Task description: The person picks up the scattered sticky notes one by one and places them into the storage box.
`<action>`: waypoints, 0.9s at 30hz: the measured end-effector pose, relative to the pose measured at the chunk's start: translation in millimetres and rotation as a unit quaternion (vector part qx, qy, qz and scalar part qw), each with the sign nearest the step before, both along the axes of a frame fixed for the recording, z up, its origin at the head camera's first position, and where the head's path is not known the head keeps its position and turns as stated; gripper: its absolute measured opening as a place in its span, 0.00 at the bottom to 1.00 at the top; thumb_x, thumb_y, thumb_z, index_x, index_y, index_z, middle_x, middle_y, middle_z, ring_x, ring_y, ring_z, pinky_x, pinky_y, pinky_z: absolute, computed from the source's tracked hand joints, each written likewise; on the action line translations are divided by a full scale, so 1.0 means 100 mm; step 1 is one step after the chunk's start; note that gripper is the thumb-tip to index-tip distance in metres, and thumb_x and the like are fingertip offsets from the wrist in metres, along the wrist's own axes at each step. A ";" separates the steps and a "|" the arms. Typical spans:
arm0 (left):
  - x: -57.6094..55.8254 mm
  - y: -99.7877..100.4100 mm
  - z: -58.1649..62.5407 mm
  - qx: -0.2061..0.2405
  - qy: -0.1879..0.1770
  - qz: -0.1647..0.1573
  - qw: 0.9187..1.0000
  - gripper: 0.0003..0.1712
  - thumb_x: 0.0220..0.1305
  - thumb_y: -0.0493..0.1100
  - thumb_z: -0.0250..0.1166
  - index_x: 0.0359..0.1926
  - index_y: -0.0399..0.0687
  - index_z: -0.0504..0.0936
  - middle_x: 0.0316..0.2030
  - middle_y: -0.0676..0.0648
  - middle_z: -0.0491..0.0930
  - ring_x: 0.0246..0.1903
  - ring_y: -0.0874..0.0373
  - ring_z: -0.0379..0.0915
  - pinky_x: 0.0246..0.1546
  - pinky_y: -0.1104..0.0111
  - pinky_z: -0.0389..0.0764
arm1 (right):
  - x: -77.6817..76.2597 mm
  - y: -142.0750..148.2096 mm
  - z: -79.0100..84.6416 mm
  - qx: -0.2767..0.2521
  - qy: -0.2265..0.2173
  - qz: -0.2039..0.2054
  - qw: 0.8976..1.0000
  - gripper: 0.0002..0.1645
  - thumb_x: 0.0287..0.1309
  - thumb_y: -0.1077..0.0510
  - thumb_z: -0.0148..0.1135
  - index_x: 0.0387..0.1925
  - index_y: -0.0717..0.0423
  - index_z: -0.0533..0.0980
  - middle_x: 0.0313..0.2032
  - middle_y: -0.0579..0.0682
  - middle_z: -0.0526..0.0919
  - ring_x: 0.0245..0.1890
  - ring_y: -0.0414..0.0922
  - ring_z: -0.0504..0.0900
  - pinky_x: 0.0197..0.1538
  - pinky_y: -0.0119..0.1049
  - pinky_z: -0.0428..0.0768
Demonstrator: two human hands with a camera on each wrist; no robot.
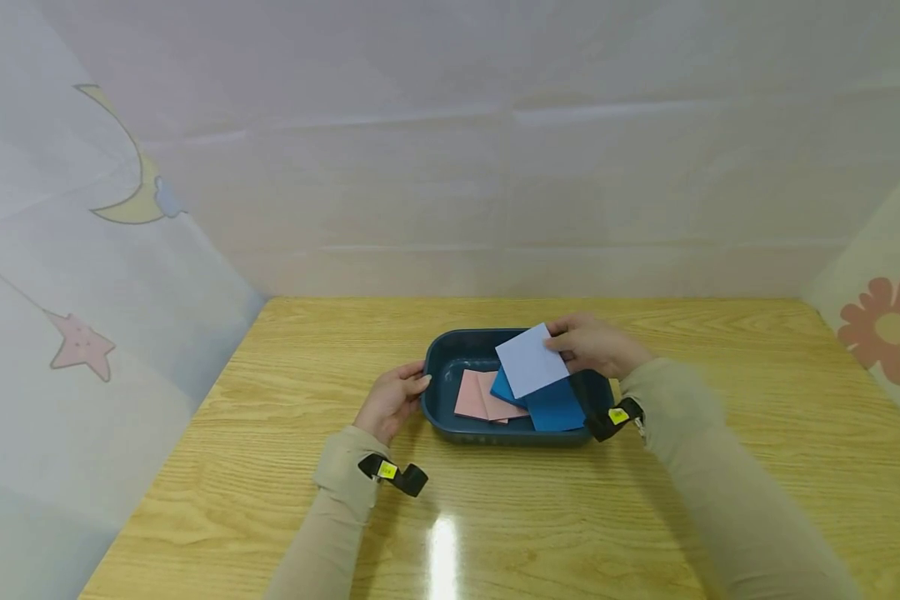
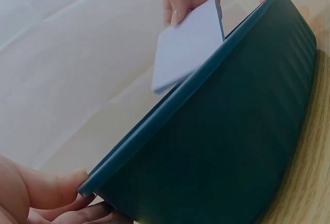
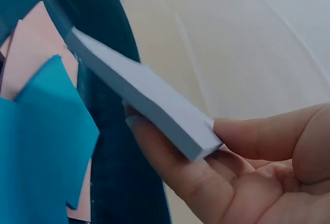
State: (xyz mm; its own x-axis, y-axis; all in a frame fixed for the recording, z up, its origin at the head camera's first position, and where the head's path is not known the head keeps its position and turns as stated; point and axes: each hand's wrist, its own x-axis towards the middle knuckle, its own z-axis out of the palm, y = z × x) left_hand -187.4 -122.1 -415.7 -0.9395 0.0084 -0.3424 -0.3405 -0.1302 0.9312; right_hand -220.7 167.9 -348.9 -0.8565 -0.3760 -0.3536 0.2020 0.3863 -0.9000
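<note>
A dark teal plastic basin (image 1: 450, 429) stands on the wooden table. My left hand (image 1: 392, 402) pinches its left rim, thumb on top and fingers beneath, as the left wrist view also shows. Over the basin's right part, my right hand (image 1: 596, 346) holds a pale lavender sticky-note pad (image 1: 531, 360) by one edge; the right wrist view shows the pad's thickness (image 3: 149, 92) between thumb and fingers. Inside the basin lie pink note pads (image 1: 474, 395) at the left and middle. Blue note pads (image 1: 555, 407) lie to their right, partly under the lavender pad in the head view.
The wooden table (image 1: 270, 467) reaches to a pale fabric backdrop (image 1: 495, 192) behind the basin. Similar printed fabric hangs at the left and right sides. Each wrist wears a black strap with a small camera (image 1: 412, 480).
</note>
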 end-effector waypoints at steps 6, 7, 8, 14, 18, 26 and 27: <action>0.00 0.00 0.00 0.000 0.001 -0.001 1.000 0.23 0.68 0.28 0.56 0.64 0.31 0.71 0.58 0.33 0.74 0.40 0.56 0.76 0.41 0.69 0.77 | 0.00 -0.09 -0.05 -0.007 -0.011 0.011 1.000 0.26 0.73 0.67 0.43 0.66 0.78 0.54 0.53 0.71 0.73 0.42 0.50 0.81 0.42 0.41 0.82; 0.00 0.00 0.00 0.000 0.002 -0.001 1.000 0.23 0.68 0.28 0.56 0.63 0.30 0.71 0.58 0.33 0.74 0.40 0.56 0.76 0.40 0.69 0.77 | 0.00 -0.10 -0.05 -0.005 -0.009 0.013 1.000 0.26 0.72 0.68 0.43 0.66 0.78 0.54 0.52 0.71 0.74 0.41 0.49 0.81 0.41 0.40 0.82; 0.00 0.00 0.00 0.000 0.002 -0.001 1.000 0.23 0.68 0.28 0.56 0.63 0.30 0.71 0.58 0.33 0.74 0.40 0.56 0.76 0.40 0.69 0.77 | 0.00 -0.11 -0.06 -0.002 -0.009 0.010 1.000 0.27 0.72 0.68 0.44 0.66 0.78 0.54 0.51 0.70 0.74 0.40 0.49 0.81 0.39 0.39 0.82; 0.00 0.02 0.00 0.001 0.001 0.002 1.000 0.23 0.68 0.28 0.56 0.63 0.30 0.71 0.57 0.34 0.75 0.40 0.56 0.76 0.38 0.70 0.76 | -0.02 -0.15 -0.09 0.042 -0.001 0.008 0.999 0.29 0.71 0.67 0.48 0.67 0.78 0.56 0.50 0.69 0.77 0.37 0.48 0.82 0.35 0.36 0.82; -0.02 0.03 -0.01 0.001 -0.002 0.003 1.000 0.23 0.68 0.28 0.56 0.63 0.30 0.72 0.57 0.34 0.75 0.39 0.57 0.76 0.37 0.71 0.76 | -0.02 -0.14 -0.10 0.067 0.008 0.008 0.998 0.29 0.70 0.67 0.49 0.66 0.80 0.56 0.51 0.71 0.77 0.39 0.51 0.83 0.36 0.37 0.82; -0.02 0.02 0.01 0.001 0.002 0.003 1.000 0.23 0.67 0.27 0.56 0.63 0.29 0.71 0.57 0.34 0.75 0.42 0.54 0.76 0.45 0.66 0.77 | -0.01 -0.02 -0.10 0.099 0.011 0.005 0.995 0.27 0.71 0.66 0.49 0.62 0.83 0.59 0.54 0.75 0.73 0.49 0.61 0.80 0.40 0.41 0.84; -0.02 0.02 0.01 0.000 0.000 0.003 1.000 0.23 0.67 0.27 0.56 0.63 0.30 0.71 0.57 0.34 0.75 0.43 0.54 0.75 0.46 0.66 0.76 | 0.00 0.00 -0.09 0.105 0.012 0.008 0.994 0.26 0.71 0.65 0.49 0.62 0.83 0.60 0.55 0.75 0.73 0.50 0.62 0.79 0.41 0.42 0.83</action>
State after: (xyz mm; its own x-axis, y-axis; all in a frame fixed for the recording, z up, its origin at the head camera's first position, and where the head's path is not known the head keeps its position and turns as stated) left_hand -189.6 -119.8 -414.7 -0.9398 0.0028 -0.3418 -0.3391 -0.1327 0.9313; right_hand -221.1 167.7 -358.3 -0.8597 -0.3105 -0.4056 0.1737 0.5690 -0.8038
